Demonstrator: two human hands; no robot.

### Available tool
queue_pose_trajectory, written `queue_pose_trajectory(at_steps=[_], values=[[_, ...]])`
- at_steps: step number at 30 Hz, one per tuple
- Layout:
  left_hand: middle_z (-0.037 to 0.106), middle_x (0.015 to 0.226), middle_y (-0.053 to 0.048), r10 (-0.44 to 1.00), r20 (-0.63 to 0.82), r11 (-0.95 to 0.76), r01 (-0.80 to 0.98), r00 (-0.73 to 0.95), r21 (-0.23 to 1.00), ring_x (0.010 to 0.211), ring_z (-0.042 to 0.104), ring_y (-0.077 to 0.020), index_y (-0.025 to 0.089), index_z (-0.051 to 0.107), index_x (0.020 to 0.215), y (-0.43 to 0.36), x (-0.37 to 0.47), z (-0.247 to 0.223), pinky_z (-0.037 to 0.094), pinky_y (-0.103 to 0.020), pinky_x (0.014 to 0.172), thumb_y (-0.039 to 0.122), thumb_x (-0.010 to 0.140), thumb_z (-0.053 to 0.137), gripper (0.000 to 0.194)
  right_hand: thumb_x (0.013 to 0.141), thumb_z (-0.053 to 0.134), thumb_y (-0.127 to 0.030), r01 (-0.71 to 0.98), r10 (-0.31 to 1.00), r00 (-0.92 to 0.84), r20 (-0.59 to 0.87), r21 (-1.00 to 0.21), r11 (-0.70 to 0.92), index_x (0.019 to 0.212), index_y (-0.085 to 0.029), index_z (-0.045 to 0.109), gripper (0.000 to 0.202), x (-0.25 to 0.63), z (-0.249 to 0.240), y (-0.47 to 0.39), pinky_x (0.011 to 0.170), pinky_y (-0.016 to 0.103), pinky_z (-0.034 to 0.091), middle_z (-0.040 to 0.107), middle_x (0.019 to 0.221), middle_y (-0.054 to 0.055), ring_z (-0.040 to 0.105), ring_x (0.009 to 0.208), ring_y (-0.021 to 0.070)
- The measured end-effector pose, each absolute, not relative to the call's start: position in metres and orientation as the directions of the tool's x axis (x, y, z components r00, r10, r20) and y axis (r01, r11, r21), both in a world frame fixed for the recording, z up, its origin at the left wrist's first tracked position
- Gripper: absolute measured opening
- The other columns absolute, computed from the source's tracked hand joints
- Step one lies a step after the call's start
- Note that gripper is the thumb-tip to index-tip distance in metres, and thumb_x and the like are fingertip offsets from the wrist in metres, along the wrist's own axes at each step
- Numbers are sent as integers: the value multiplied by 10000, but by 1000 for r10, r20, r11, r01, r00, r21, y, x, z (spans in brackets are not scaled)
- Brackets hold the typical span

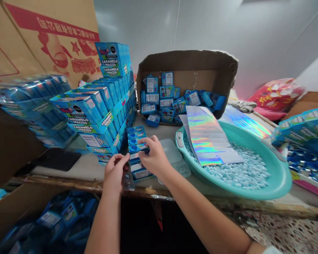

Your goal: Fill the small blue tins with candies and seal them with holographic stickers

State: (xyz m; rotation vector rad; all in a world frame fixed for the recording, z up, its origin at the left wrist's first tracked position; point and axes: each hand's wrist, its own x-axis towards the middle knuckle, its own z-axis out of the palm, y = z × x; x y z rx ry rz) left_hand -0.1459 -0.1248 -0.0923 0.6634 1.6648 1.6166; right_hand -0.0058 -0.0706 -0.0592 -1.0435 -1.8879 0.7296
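Note:
A row of small blue candy boxes (136, 135) runs away from me at the table's front edge, and both hands are at its near part. My right hand (155, 157) bends over the row from the right, its index finger and thumb closed on one of the boxes. On the left side, my left hand (114, 173) has its fingers curled and its thumb tip against the row; whatever lies between them is hidden. Some clear plastic (129, 181) shows below the left fingertips. The nearest boxes (140, 173) turn pale sides upward.
Stacked blue display trays (95, 121) stand left, with film-wrapped packs (37, 106) beyond. A cardboard box (188, 63) behind holds loose candy boxes. At right, a teal basin (277, 180) contains pale wrapped candies and shiny sheets (208, 135). More boxes (60, 215) fill a carton below left.

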Motion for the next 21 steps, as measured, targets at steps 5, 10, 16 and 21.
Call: queue_pose_trajectory(at_steps=[5,10,16,21], values=[[568,652,32,742,-86,52,-71,-664,996,579,537,-134,197,562,831,-127,-140,-112,430,-259,550,559,652,735,440,717,525,-53,254,950,-186,251,-922,293,1053,-210,668,397,-14,-69,-70,793,296,486,463,1002,46,532,889,188],[543,729,44,635,68,-51,46,-770,998,670,499,-126,199,566,856,-146,-124,-116,404,-259,629,523,678,752,414,779,450,0,261,897,-225,380,-864,431,1155,-237,633,481,22,-22,-94,839,286,517,511,1060,53,582,922,165],[551,670,44,683,37,-159,-98,-729,982,577,494,-118,205,595,883,-153,-127,-122,397,-243,511,540,707,733,403,984,390,-122,623,687,-127,716,-481,617,1251,-285,643,402,130,73,-69,1062,395,420,535,1288,80,493,1237,219],[602,645,21,766,-33,-149,-228,-642,962,570,518,-118,196,641,803,-147,-141,-131,424,-223,471,631,668,741,467,977,549,-215,889,997,16,78,-456,21,1020,-115,694,181,204,68,14,825,343,521,670,1002,129,650,955,224]])
